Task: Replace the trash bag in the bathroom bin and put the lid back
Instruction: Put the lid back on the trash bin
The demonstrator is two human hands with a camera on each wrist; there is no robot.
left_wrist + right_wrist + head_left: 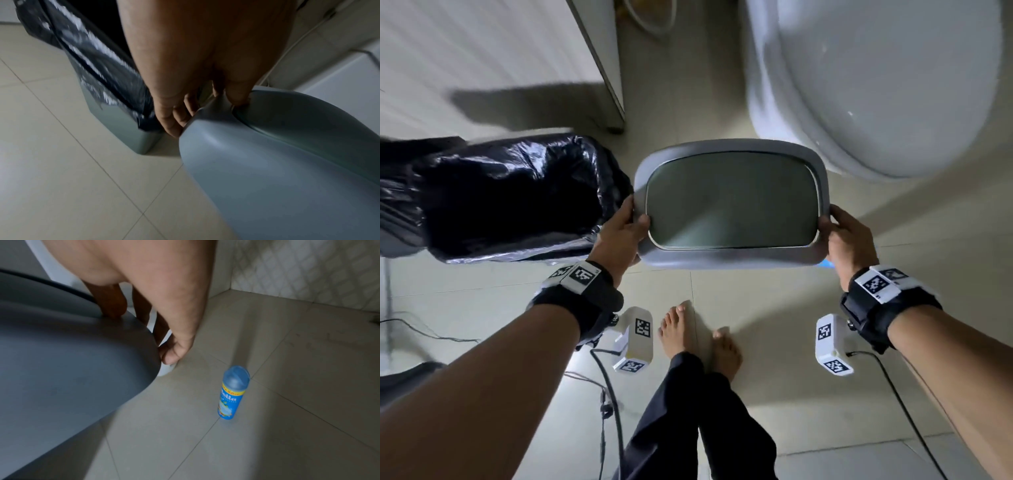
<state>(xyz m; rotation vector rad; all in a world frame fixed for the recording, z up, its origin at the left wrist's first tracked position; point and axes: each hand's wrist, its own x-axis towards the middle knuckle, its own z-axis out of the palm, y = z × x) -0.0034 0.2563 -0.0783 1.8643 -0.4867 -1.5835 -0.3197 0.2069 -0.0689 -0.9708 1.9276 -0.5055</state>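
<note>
I've got the grey lid [729, 255] gripped at both ends, left hand [619, 236] and right hand [851, 240], held above the floor just right of the black-bagged bin [510, 198], toilet [876, 85] behind.

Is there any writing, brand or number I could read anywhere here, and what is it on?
"ella": end of a partly hidden brand name on the blue spray can.
"50": on the can's yellow band; the rest is blurred.
Wrist tags: square black-and-white code patterns, no words.
Bin lid: no text visible.
</note>
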